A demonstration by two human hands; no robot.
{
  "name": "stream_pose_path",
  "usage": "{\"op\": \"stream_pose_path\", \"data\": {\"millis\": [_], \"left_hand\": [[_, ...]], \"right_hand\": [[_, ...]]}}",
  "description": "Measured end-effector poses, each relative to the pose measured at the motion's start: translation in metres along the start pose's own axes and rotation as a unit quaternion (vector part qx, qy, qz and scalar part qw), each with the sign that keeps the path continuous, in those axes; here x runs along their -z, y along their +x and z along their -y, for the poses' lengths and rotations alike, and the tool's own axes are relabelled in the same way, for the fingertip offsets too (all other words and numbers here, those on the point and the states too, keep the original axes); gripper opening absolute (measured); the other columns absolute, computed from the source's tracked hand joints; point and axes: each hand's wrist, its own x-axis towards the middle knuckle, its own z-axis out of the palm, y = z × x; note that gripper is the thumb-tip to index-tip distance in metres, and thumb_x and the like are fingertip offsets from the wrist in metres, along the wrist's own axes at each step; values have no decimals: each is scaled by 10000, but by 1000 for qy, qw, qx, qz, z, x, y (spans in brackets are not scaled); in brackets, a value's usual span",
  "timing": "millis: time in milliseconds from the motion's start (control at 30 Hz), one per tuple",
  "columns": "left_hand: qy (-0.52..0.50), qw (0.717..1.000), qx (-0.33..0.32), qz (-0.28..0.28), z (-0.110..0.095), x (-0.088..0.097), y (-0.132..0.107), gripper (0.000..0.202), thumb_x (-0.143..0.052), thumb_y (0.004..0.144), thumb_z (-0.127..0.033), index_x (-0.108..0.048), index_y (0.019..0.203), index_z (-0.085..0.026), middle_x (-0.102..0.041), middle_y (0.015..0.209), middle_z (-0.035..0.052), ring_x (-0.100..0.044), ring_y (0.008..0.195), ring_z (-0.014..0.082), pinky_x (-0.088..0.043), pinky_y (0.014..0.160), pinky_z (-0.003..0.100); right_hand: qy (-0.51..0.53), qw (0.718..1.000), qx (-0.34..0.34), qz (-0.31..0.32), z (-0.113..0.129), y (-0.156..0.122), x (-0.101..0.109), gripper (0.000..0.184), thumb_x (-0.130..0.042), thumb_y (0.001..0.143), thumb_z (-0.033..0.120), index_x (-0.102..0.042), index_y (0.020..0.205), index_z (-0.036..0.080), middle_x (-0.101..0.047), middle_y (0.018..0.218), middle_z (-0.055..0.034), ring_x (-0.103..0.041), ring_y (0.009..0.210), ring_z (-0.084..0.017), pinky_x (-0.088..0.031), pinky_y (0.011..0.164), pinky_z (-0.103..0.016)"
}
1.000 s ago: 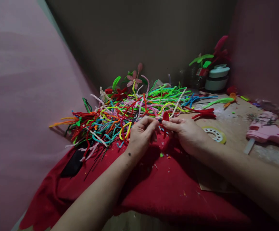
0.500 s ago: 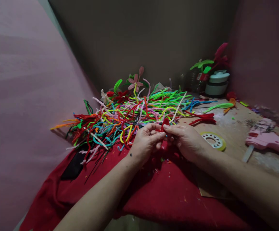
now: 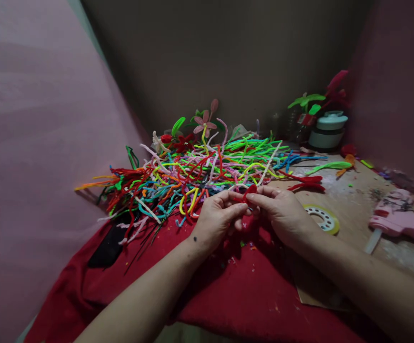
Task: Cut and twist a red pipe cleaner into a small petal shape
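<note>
Between my fingertips is a small piece of red pipe cleaner (image 3: 251, 190), bent into a loop that stands up above the fingers. My left hand (image 3: 218, 215) pinches it from the left, and my right hand (image 3: 281, 209) pinches it from the right. The fingers hide its lower part. Both hands hover over the red cloth (image 3: 242, 290), just in front of a large tangled heap of coloured pipe cleaners (image 3: 192, 166). Several longer red pipe cleaners (image 3: 305, 181) lie behind my right hand.
A roll of clear tape (image 3: 326, 220) sits right of my right hand, partly hidden by it. Farther right lies a pink glue gun (image 3: 399, 216). A black phone (image 3: 106, 247) rests at the left. Behind stand a pink pipe-cleaner flower (image 3: 205, 125) and a lidded pot (image 3: 327, 131).
The view has shifted slightly. Both hands stay together on the red pipe cleaner, whose loop now leans more to the right and shows more clearly.
</note>
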Motion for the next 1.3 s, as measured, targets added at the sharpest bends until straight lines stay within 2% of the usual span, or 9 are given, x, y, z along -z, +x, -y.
{"op": "stream_pose_path", "data": {"millis": [233, 333, 467, 567, 767, 967, 1133, 1200, 1300], "left_hand": [[-19, 999, 47, 6, -3, -1, -4, 138, -638, 724, -231, -548, 777, -141, -585, 515, -40, -423, 325, 30, -291, 325, 138], [-5, 997, 77, 10, -6, -2, -5, 113, -630, 726, -213, -546, 753, -142, -555, 464, -55, -408, 309, 25, -274, 322, 129], [35, 994, 104, 8, -7, -3, -3, 124, -592, 741, -212, -544, 660, -132, -556, 459, -46, -374, 277, 11, -244, 312, 132], [47, 995, 89, -6, -5, -4, 0, 127, -588, 717, -186, -531, 616, -132, -572, 482, -40, -394, 287, 12, -251, 317, 133], [53, 997, 60, -7, -4, -4, -1, 112, -595, 717, -207, -539, 651, -136, -590, 547, -30, -424, 325, 25, -266, 316, 142], [46, 998, 37, 8, -4, 1, -3, 115, -585, 741, -227, -535, 679, -144, -546, 497, -50, -402, 329, 28, -284, 335, 151], [71, 997, 22, 8, -3, 1, -3, 104, -572, 740, -216, -541, 672, -144, -502, 435, -64, -387, 312, 27, -270, 338, 146], [68, 997, 25, 1, -2, 0, -3, 88, -577, 721, -200, -539, 666, -143, -537, 480, -53, -393, 313, 22, -266, 325, 142], [21, 999, 46, 0, -2, -2, -2, 95, -584, 699, -203, -516, 659, -151, -568, 524, -41, -389, 311, 27, -245, 296, 143]], "right_hand": [[12, 1000, 15, 10, -1, 2, 2, 186, -661, 709, 325, -559, 690, 170, -548, 574, 32, -497, 483, -98, -378, 484, -230], [-78, 996, 49, -17, 1, 1, 4, 246, -651, 723, 369, -579, 620, 158, -550, 546, 22, -480, 490, -98, -359, 489, -234], [-193, 971, 127, -58, 7, -4, 3, 220, -634, 737, 310, -626, 581, 156, -556, 542, 25, -467, 524, -96, -352, 527, -233], [-224, 957, 169, -75, 10, -8, 1, 185, -621, 742, 270, -646, 594, 163, -565, 565, 27, -478, 554, -99, -362, 555, -230], [-241, 949, 172, -107, 12, -6, 2, 191, -623, 739, 294, -640, 599, 166, -573, 565, 12, -483, 563, -112, -375, 545, -232], [-241, 958, 137, -66, 11, -2, 4, 172, -647, 715, 297, -650, 622, 153, -599, 571, 8, -503, 537, -108, -387, 535, -236], [-215, 970, 115, 5, 4, 0, 4, 159, -638, 721, 301, -696, 731, 154, -653, 659, -16, -559, 590, -137, -425, 586, -266], [-245, 956, 164, -3, 0, 0, 4, 144, -632, 730, 285, -701, 718, 160, -655, 683, -24, -573, 633, -148, -431, 616, -274], [-312, 908, 276, -40, -4, -1, 4, 132, -597, 768, 235, -706, 727, 173, -655, 735, -28, -585, 711, -154, -428, 677, -271]]}}
